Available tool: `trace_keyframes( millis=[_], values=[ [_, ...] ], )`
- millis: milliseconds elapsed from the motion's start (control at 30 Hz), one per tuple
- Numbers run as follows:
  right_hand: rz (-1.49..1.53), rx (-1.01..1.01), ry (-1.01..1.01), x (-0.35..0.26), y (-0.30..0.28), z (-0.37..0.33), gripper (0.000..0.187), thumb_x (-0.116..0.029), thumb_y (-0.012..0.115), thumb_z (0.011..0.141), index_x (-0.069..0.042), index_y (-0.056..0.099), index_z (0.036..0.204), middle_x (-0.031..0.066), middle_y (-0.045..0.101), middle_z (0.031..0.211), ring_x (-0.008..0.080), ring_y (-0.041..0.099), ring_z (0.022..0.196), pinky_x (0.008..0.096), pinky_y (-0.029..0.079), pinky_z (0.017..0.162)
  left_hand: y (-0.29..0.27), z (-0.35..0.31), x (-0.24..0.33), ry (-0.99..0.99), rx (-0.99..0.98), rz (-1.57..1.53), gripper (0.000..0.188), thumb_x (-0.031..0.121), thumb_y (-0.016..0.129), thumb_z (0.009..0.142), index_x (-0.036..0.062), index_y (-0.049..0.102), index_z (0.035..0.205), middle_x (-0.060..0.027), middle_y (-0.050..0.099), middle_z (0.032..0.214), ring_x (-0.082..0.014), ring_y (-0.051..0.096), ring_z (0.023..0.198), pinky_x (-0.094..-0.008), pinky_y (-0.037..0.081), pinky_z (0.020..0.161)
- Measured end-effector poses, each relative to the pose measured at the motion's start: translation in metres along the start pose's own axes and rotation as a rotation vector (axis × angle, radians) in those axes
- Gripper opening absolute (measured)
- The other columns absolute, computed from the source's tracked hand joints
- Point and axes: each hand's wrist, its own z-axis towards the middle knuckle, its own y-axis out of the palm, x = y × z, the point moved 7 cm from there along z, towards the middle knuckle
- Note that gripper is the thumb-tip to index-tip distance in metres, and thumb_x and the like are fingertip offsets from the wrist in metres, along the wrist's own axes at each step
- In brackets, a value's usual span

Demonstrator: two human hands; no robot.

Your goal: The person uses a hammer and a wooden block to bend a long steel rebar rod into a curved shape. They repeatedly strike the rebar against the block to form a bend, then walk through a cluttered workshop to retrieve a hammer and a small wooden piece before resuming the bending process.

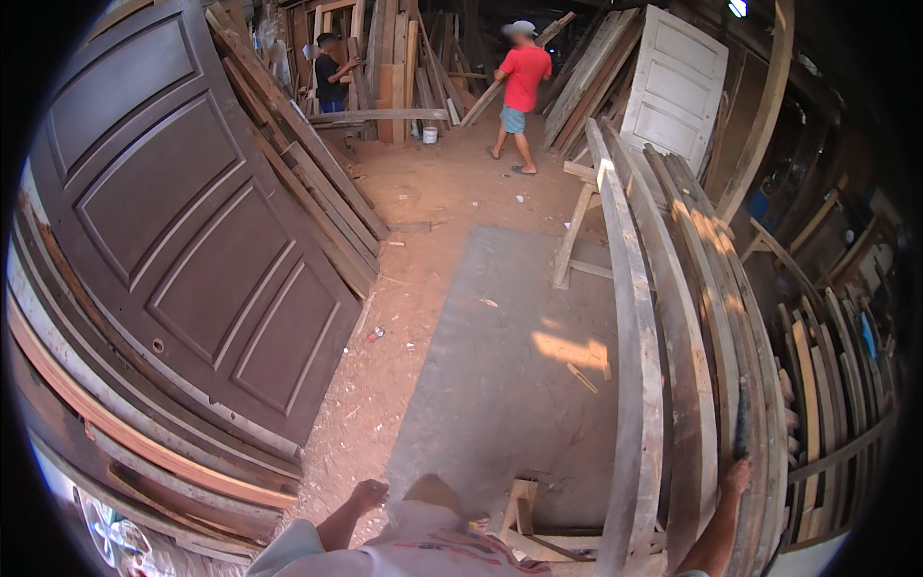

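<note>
Right hand (737,476): dark tool (742,423) gripped, near the planks' (735,327) right edge!
Left hand (370,493): held clear, closure cannot be told.
Planks: being worked, it seems; steady tool control is called for.

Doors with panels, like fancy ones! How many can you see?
2: a dark brown door leaning on the left side, and a white door at the back, toward the right. More may be hidden.
</note>
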Motion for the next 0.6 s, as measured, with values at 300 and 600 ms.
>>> trace_keyframes(
  millis=[300,600],
  values=[
    [1.029,-0.176,0.245,-0.071,-0.076,0.0,0.03,-0.03,0.06,0.095,-0.007,0.053,0.077,0.0028,0.048,0.062,0.0165,0.044,0.049,0.0349,0.034,0.044,-0.023,0.018,-0.042,-0.002,0.108,0.18,0.036,0.033,0.064,0.094,-0.002,0.072,0.094,-0.0116,0.073,0.081,-0.0191,0.069,0.069,-0.0331,0.057,0.063],
    [1.145,-0.014,0.149,-0.117,-0.254,-0.141,0.039,-0.039,0.065,0.097,-0.013,0.05,0.072,-0.0063,0.039,0.06,0.0049,0.03,0.048,0.0264,0.019,0.043,-0.061,0.042,-0.102,0.12,0.025,0.507,0.04,0.038,0.057,0.092,0.0036,0.075,0.085,-0.0113,0.074,0.079,-0.0235,0.073,0.075,-0.0385,0.057,0.073]
  ],
)
